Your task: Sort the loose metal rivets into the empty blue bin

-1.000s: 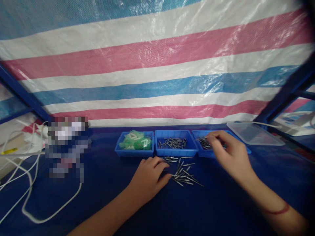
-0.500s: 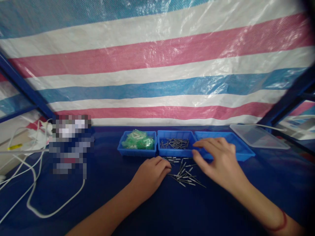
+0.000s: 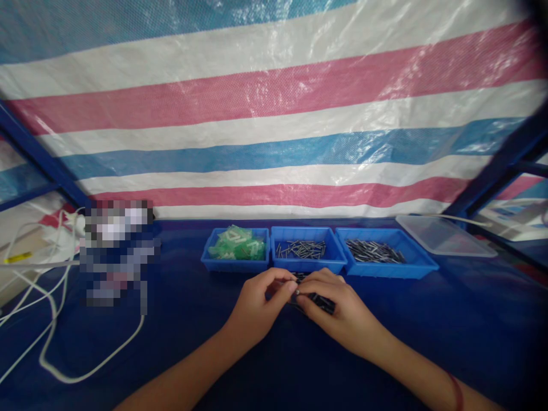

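Observation:
In the middle of the blue table, my left hand [image 3: 263,299] pinches a small metal pop rivet [image 3: 297,291] between thumb and forefinger. My right hand [image 3: 342,302] meets it there, its curled fingertips closed at the same rivet; most of the rivet is hidden by the fingers. Under and between both hands lies a loose pile of pop rivets [image 3: 323,302], largely covered. Just behind the hands stands a blue bin [image 3: 306,266] with scattered rivets in it. To its right another blue bin [image 3: 394,270] holds a dense heap of thin metal pieces.
A third blue bin [image 3: 234,266], at the left, is filled with green plastic packets [image 3: 237,242]. A clear plastic lid [image 3: 445,235] lies at the back right. White cables [image 3: 55,371] loop over the table's left side. A striped tarp [image 3: 265,103] hangs behind.
My right hand has moved left and down from over the right bin to meet my left hand. My left hand has lifted its fingers into a pinch. The right bin's contents now show.

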The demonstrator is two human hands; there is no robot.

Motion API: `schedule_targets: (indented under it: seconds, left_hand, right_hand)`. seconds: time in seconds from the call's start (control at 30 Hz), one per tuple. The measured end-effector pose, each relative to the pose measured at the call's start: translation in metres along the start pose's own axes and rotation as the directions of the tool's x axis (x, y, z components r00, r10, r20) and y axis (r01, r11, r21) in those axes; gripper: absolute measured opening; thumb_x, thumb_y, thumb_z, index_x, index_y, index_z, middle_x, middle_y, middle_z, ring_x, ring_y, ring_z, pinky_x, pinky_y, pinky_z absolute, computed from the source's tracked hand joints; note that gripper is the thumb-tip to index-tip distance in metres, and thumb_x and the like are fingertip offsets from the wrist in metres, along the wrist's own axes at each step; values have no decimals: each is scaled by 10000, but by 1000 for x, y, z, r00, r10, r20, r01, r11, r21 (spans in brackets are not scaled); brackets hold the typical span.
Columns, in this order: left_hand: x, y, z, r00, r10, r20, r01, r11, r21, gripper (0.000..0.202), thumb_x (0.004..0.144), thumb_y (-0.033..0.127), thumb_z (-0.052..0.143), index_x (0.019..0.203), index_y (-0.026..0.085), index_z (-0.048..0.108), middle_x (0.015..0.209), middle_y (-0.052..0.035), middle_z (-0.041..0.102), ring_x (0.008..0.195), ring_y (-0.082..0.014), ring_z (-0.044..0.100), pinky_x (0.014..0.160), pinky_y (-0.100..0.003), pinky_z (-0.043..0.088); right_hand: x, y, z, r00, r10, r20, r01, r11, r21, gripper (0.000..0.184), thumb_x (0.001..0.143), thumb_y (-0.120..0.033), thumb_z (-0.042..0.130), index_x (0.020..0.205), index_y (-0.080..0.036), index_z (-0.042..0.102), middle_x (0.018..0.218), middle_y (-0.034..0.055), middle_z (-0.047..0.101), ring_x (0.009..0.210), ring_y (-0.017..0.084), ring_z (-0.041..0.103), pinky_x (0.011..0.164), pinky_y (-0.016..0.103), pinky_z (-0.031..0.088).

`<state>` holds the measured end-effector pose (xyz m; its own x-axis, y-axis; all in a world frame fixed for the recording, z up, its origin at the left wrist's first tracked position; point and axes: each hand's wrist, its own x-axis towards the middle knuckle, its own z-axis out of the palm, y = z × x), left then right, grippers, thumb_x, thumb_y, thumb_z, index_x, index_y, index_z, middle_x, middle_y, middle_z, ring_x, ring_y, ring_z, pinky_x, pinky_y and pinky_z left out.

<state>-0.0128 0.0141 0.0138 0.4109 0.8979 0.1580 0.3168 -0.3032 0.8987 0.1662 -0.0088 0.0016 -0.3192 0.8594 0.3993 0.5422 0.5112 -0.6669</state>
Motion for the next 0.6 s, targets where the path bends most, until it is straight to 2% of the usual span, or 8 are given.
schedule_targets:
  seconds: [0.2,0.6]
  left_hand:
    - [0,-2,2,999,-29,18,30,998,-59,174,876,304,550,943,169,637,848,-25,664,763,-156,619,698,-238,479]
    - [0,0,2,1000,12,2,-12,999,-38,159,881,281,543,932,171,646,835,-19,662,745,-147,603,681,-232,466]
  right_hand:
    - [-1,0,2,999,52,-12,-52,998,39,97,860,-213,558,795,-237,627,847,7,658,844,183,550,766,352,366]
    - [-1,-2,2,997,67,-35,-66,998,16,86,838,-182,575,764,-219,601,785,-9,639,787,172,545,724,330,352]
